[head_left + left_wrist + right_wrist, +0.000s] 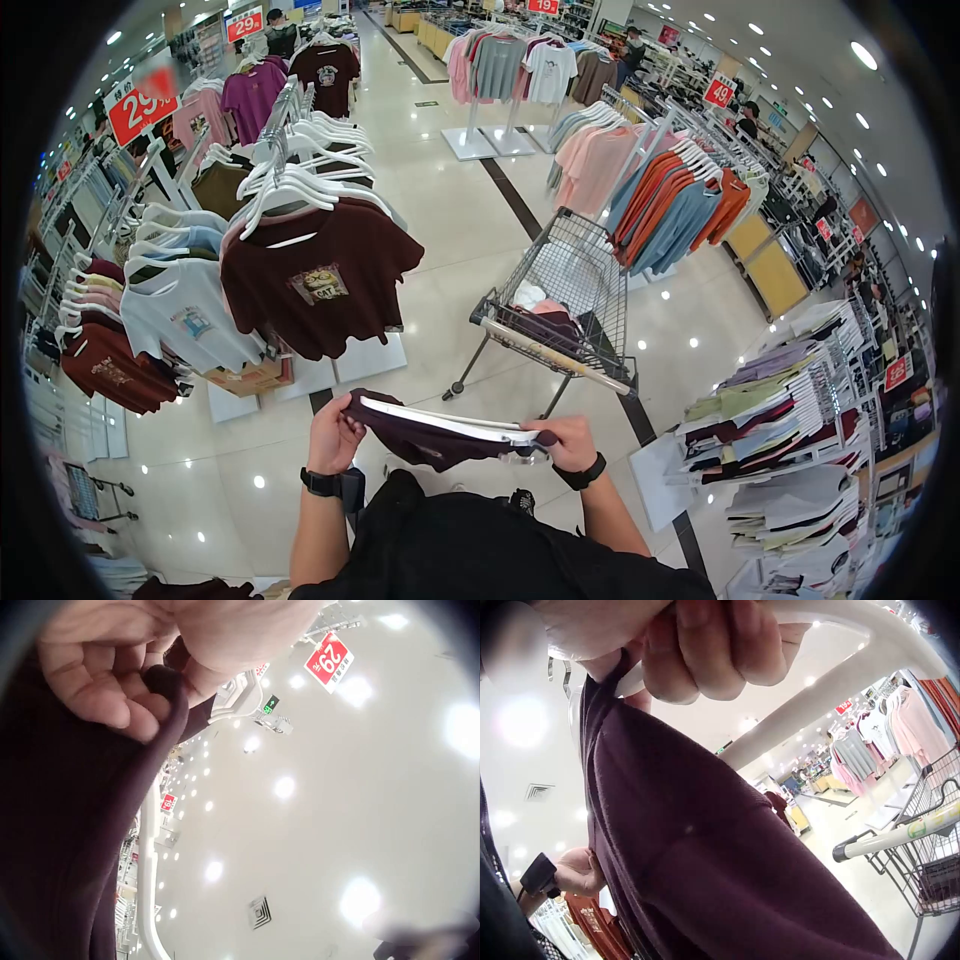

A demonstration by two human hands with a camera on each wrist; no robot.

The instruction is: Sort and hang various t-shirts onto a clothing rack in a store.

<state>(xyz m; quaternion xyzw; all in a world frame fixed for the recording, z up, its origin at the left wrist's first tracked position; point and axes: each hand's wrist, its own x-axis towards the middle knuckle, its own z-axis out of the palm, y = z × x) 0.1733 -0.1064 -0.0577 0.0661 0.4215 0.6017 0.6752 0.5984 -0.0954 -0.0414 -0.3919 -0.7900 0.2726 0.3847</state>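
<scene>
A dark purple garment point(425, 441) hangs between the two hands in the head view, with a white hanger point(450, 420) lying along its upper edge. My left hand point(336, 438) pinches the cloth at one end; in the left wrist view the fingers of that hand point(127, 675) are curled over a fold of the dark fabric point(67, 802). At the other end my right hand point(570, 444) grips the hanger and cloth. In the right wrist view, curled fingers of the right hand point(705, 652) hold the white hanger point(802, 712), and the purple fabric point(705, 847) drapes below.
A wire shopping cart point(570, 290) with folded clothes inside stands ahead, right of centre. On the left is a rack of shirts, a dark maroon shirt point(320, 275) at its front. Racks of orange and blue tops point(665, 205) and folded-over garments point(790, 400) stand on the right.
</scene>
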